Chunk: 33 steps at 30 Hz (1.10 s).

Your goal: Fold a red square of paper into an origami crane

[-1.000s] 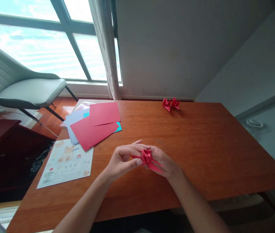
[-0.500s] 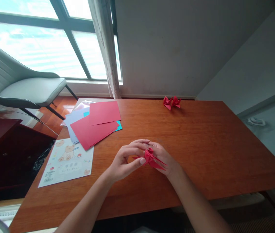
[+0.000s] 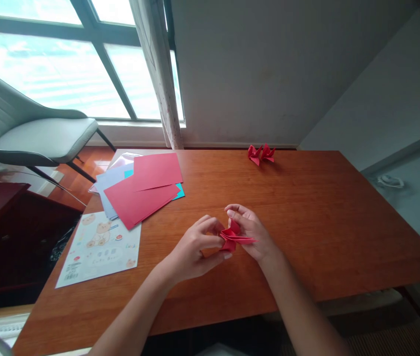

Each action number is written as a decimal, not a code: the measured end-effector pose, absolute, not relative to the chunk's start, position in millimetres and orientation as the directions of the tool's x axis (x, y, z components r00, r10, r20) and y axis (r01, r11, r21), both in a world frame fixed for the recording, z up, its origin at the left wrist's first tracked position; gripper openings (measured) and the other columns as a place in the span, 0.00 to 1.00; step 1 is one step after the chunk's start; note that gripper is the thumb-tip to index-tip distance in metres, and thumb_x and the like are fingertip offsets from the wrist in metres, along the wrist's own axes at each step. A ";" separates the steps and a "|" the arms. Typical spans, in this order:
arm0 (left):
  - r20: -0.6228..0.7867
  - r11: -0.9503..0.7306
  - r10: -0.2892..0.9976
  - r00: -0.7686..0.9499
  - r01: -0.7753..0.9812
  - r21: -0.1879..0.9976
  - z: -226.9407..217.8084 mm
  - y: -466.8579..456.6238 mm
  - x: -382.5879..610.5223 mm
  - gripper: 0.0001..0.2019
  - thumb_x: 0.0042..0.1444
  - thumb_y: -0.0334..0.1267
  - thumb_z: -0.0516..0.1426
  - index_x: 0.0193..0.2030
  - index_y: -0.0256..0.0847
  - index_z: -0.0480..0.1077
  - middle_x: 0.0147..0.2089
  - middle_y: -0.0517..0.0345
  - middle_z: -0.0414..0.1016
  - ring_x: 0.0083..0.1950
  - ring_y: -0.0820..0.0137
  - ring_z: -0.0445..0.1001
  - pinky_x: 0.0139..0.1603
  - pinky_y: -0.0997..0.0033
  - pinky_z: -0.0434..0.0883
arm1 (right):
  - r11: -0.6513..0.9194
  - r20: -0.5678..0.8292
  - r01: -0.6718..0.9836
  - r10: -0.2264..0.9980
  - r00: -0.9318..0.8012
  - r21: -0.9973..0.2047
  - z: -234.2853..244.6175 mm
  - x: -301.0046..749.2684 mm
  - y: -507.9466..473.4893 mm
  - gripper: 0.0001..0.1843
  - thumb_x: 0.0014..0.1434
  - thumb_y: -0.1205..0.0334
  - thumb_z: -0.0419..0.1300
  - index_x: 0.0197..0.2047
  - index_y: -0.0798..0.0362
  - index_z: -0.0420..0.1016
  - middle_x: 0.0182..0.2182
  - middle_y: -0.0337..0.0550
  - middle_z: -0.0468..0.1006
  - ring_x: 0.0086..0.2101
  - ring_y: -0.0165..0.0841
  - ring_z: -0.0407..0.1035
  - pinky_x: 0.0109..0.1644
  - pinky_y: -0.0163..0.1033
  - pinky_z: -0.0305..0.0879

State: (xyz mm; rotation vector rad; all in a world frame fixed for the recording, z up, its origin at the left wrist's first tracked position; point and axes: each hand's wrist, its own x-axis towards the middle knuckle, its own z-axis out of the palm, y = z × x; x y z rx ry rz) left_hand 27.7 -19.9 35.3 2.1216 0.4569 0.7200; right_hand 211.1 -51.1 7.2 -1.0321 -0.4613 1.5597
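A red folded-paper origami piece [image 3: 235, 237] with several pointed flaps is held just above the table's near half. My left hand [image 3: 200, 244] grips its left side, with the thumb below and the fingers curled over it. On the other side my right hand [image 3: 253, 230] is closed on it, thumb and index finger near each other at the top flap. Part of the paper is hidden behind the fingers. Two more red origami pieces [image 3: 261, 155] stand side by side at the table's far edge.
Red paper sheets [image 3: 143, 198] overlap pale blue and turquoise ones at the left of the wooden table [image 3: 306, 212]. A white sheet with bear drawings [image 3: 101, 247] lies nearer me. Beyond the table's left side is a grey-white chair [image 3: 47, 138] by the window.
The origami piece has been turned between my hands, its flaps now pointing more to the right. My right fingers have lifted and curled in beside it, where before the palm lay beneath.
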 end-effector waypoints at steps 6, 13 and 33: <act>0.358 -0.660 0.488 0.796 0.069 0.748 28.9 -19.0 27.8 0.04 0.55 0.40 0.66 0.35 0.44 0.81 0.43 0.49 0.72 0.44 0.63 0.70 0.46 0.66 0.67 | -0.257 -0.370 -0.591 0.926 0.076 -0.765 9.7 211.1 -49.6 0.20 0.45 0.57 0.75 0.38 0.54 0.74 0.26 0.32 0.74 0.21 0.21 0.61 0.25 0.28 0.58; 0.405 -0.707 0.521 0.751 0.113 0.698 29.2 -24.5 28.6 0.05 0.59 0.35 0.62 0.41 0.46 0.79 0.57 0.48 0.68 0.55 0.61 0.68 0.55 0.61 0.69 | -0.304 -0.370 -0.535 0.929 0.017 -0.788 11.6 210.6 -50.6 0.22 0.47 0.55 0.73 0.42 0.54 0.73 0.27 0.35 0.77 0.24 0.25 0.69 0.27 0.29 0.63; 0.514 -0.679 0.489 0.705 -0.062 0.731 30.6 -29.2 32.3 0.06 0.57 0.25 0.60 0.39 0.38 0.76 0.54 0.44 0.74 0.53 0.65 0.75 0.55 0.65 0.74 | -0.365 -0.357 -0.388 0.929 -0.097 -0.846 4.3 206.4 -52.8 0.17 0.50 0.54 0.70 0.39 0.55 0.75 0.27 0.35 0.75 0.23 0.24 0.65 0.27 0.30 0.59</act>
